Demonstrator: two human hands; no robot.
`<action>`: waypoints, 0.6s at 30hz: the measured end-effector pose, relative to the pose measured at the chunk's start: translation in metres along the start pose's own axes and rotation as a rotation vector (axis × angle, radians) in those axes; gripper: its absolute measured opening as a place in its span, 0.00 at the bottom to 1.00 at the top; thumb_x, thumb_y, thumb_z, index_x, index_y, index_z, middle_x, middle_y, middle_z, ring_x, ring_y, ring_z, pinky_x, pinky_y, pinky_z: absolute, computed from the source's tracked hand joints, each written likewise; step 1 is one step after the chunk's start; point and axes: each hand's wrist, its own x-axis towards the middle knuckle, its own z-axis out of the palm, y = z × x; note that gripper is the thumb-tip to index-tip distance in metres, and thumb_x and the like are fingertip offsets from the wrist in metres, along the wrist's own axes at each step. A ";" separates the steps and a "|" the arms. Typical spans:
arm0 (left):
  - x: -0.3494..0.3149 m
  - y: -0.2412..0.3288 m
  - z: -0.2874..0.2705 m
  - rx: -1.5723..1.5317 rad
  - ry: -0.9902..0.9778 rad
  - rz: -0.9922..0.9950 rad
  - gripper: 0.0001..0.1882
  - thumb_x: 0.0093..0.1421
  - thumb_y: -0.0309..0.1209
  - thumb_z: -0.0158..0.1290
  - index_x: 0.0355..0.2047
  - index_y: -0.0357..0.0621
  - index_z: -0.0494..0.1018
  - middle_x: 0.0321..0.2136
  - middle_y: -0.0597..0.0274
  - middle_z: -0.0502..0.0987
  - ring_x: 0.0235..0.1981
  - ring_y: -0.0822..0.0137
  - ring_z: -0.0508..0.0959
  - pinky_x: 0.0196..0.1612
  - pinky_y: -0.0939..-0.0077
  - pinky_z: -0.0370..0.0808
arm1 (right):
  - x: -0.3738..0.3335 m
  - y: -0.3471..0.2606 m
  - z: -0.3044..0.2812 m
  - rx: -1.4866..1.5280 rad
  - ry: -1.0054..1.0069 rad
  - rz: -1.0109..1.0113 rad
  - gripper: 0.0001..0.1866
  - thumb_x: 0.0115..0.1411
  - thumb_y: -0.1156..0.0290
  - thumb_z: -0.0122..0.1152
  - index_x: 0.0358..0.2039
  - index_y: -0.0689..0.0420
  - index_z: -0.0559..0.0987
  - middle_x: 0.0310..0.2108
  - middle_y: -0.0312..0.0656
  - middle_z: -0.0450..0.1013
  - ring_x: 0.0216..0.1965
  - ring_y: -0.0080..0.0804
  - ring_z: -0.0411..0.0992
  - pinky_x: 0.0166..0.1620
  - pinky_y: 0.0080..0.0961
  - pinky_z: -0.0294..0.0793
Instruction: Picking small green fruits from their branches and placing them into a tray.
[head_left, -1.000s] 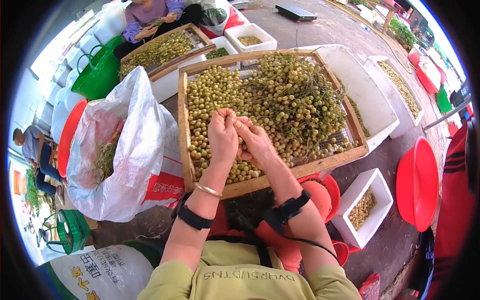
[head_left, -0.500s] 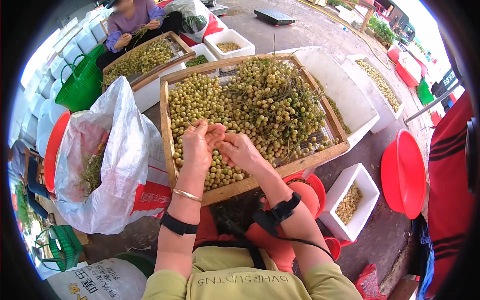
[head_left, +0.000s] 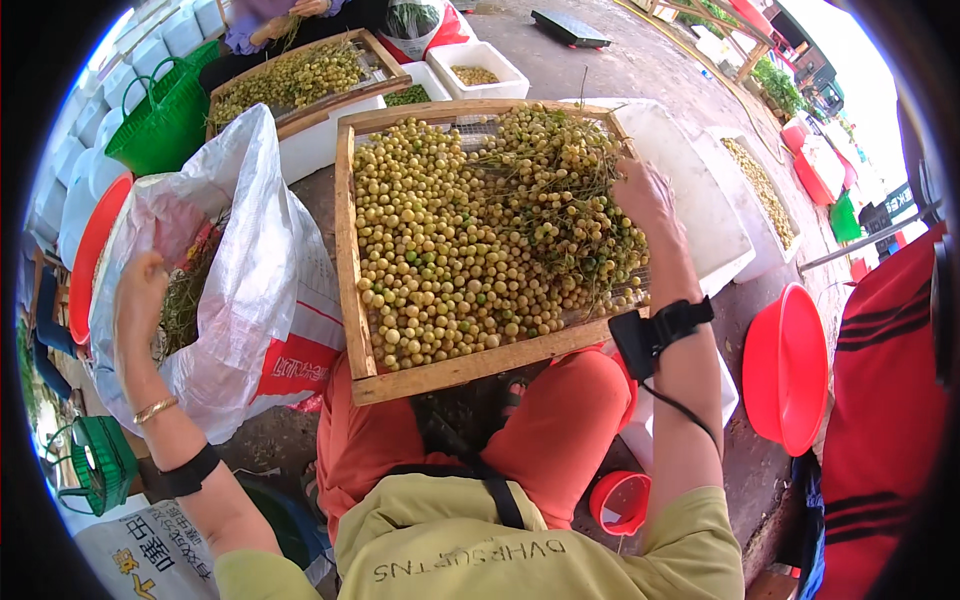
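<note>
A wooden-framed mesh tray [head_left: 470, 375] lies in front of me, over my knees. Loose round yellow-green fruits [head_left: 430, 260] cover its left and near side. On its right is a heap of the same fruits still on thin stems [head_left: 560, 190]. My right hand [head_left: 648, 198] reaches to that heap's right edge, fingers closed at the stems; what they grip is hidden. Over the mouth of a white woven sack [head_left: 255, 270] at left is my left hand [head_left: 143, 290], fingers curled together. Anything inside it is too small to make out. Stripped stems [head_left: 182, 310] lie in the sack.
Beyond the tray, another person [head_left: 275, 25] holds stems over a second framed tray [head_left: 300, 85]. White foam boxes [head_left: 480, 70] with fruit stand behind and to the right. A red basin [head_left: 785, 370] is at right, a green basket [head_left: 160, 130] at far left.
My hands were together over the tray's near side. They have parted: the left has moved to the sack, the right to the stemmed heap. The view has shifted slightly.
</note>
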 end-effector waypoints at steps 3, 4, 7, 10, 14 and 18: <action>-0.022 -0.020 0.010 0.028 -0.181 -0.103 0.19 0.51 0.31 0.51 0.43 0.34 0.69 0.38 0.48 0.74 0.45 0.53 0.72 0.49 0.67 0.65 | 0.008 0.012 0.005 0.090 -0.213 0.086 0.11 0.46 0.69 0.54 0.29 0.57 0.80 0.29 0.50 0.75 0.34 0.44 0.73 0.41 0.34 0.71; -0.032 -0.010 0.006 0.047 -0.171 -0.130 0.20 0.51 0.31 0.51 0.44 0.34 0.69 0.39 0.47 0.73 0.46 0.53 0.71 0.50 0.67 0.65 | 0.006 0.009 0.005 0.145 -0.192 0.061 0.11 0.46 0.69 0.54 0.28 0.57 0.80 0.28 0.50 0.75 0.33 0.45 0.73 0.40 0.35 0.71; -0.052 0.032 -0.014 0.070 -0.062 -0.075 0.20 0.51 0.32 0.52 0.44 0.35 0.69 0.41 0.46 0.72 0.48 0.53 0.70 0.52 0.67 0.64 | 0.001 -0.030 -0.020 0.227 -0.171 0.013 0.10 0.45 0.69 0.53 0.25 0.60 0.78 0.24 0.53 0.73 0.30 0.49 0.72 0.38 0.36 0.70; -0.058 0.049 -0.027 0.092 0.129 0.100 0.20 0.52 0.32 0.53 0.44 0.36 0.69 0.41 0.47 0.73 0.46 0.53 0.71 0.50 0.66 0.65 | 0.004 -0.076 -0.054 0.285 -0.137 -0.094 0.09 0.46 0.70 0.52 0.24 0.62 0.77 0.25 0.54 0.73 0.29 0.50 0.72 0.37 0.36 0.70; -0.055 0.094 -0.007 -0.313 0.268 0.271 0.20 0.51 0.30 0.55 0.44 0.38 0.70 0.39 0.49 0.74 0.40 0.54 0.75 0.44 0.66 0.70 | -0.002 -0.105 -0.085 0.264 -0.050 -0.234 0.09 0.47 0.71 0.50 0.23 0.63 0.76 0.26 0.55 0.72 0.30 0.51 0.71 0.37 0.37 0.70; -0.080 0.200 0.029 -0.648 0.085 0.401 0.21 0.52 0.31 0.56 0.46 0.38 0.68 0.41 0.48 0.73 0.40 0.55 0.75 0.43 0.66 0.72 | -0.019 -0.141 -0.120 0.256 0.027 -0.354 0.09 0.47 0.72 0.49 0.23 0.64 0.76 0.26 0.54 0.72 0.31 0.51 0.71 0.37 0.38 0.70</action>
